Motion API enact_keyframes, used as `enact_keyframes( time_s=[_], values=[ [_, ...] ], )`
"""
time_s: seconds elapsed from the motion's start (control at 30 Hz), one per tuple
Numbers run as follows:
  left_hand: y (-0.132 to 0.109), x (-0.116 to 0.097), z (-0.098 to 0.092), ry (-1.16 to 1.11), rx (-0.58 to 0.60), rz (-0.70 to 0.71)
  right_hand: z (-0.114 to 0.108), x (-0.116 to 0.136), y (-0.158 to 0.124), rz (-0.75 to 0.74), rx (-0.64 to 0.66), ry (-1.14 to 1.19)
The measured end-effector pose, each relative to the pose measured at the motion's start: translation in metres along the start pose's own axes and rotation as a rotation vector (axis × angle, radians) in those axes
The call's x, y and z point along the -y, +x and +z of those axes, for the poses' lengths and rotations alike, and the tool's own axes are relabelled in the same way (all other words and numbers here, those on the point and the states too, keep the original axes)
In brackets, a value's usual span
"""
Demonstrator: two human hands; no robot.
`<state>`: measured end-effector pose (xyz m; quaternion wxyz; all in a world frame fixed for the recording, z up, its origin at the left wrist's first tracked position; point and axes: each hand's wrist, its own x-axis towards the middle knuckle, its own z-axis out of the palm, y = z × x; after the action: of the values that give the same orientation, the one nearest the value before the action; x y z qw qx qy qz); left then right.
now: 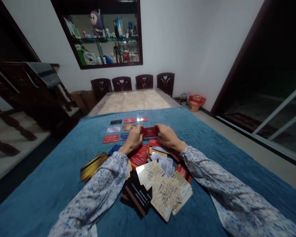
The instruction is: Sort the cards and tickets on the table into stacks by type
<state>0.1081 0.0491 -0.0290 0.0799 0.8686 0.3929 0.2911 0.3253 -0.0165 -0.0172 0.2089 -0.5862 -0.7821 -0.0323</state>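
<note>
Between my two hands is a red card (150, 132) with a gold emblem, its short ends in my fingers. My left hand (135, 138) pinches its left end and my right hand (168, 135) its right end. Beyond and left of my hands, several cards lie face up in rows: a black card (115, 122), a red card (129, 120), a gold card (128, 127) and a white card (113, 129) among them. A large loose heap spreads nearer to me, with cream cards (165, 194), black cards (138, 196) and red cards (138, 156). My left sleeve partly covers the gold cards (92, 167).
A blue cloth (202, 138) covers the near part of the table; the far part shows a marble-like top (130, 100). Dark chairs (165, 84) stand behind it. A wall cabinet (108, 39) hangs at the back, a railing (17, 89) runs at left.
</note>
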Motion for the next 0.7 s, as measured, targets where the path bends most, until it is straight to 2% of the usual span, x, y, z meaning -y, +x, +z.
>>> enact_keyframes(
  time_s=[0.47, 0.7],
  values=[
    [-0.002, -0.004, -0.002, 0.078, 0.017, 0.018, 0.009, -0.011, 0.003, -0.016, -0.033, 0.036],
    [0.0, -0.006, -0.008, 0.158, 0.061, 0.02, 0.01, -0.018, 0.006, -0.025, -0.024, 0.094]
  ],
)
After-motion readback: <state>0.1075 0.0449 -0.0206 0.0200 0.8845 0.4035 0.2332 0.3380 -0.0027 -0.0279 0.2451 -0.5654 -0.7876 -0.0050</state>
